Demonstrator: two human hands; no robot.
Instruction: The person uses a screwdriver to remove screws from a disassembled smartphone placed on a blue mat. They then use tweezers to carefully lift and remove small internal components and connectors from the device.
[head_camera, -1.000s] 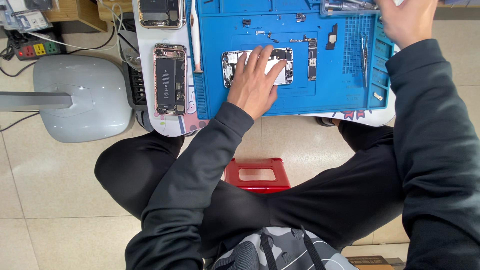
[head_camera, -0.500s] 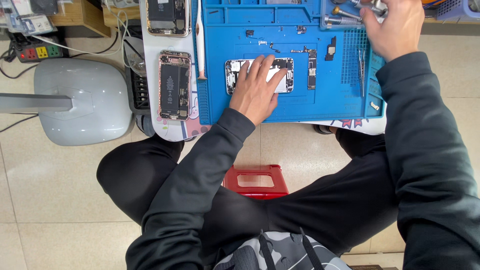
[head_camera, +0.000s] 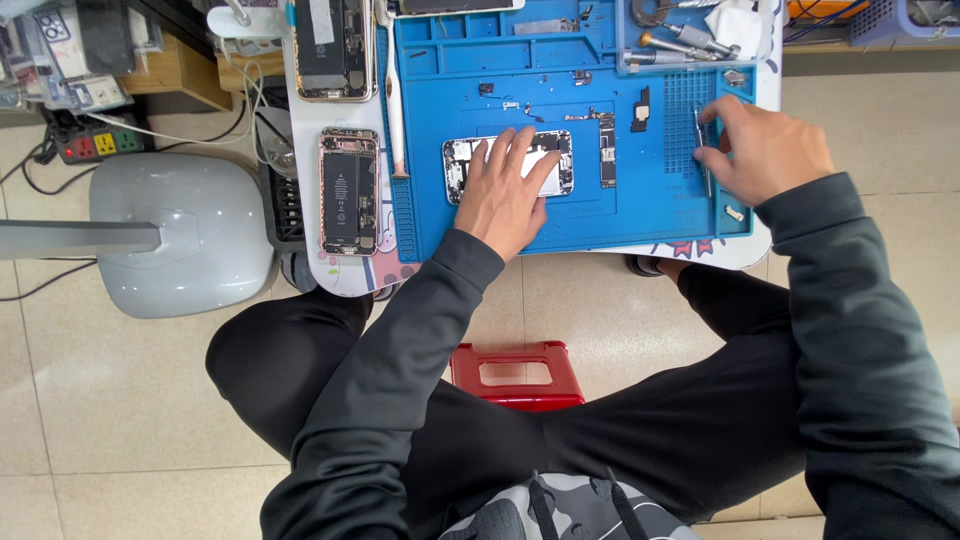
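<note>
- I note the left hand (head_camera: 505, 190) lies flat on the opened phone (head_camera: 510, 165) at the middle of the blue mat (head_camera: 600, 220), fingers spread, apparently to keep it from sliding.
- The right hand (head_camera: 765, 150) rests at the mat's right edge, fingers pinching thin metal tweezers (head_camera: 702, 150) lying on the ribbed patch, a grip suited to lifting them.
- A loose circuit board (head_camera: 606, 150) sits just right of the phone, between the hands.
- A second opened phone (head_camera: 349, 190) lies left of the mat on the desk (head_camera: 340, 275), out of the way.
</note>
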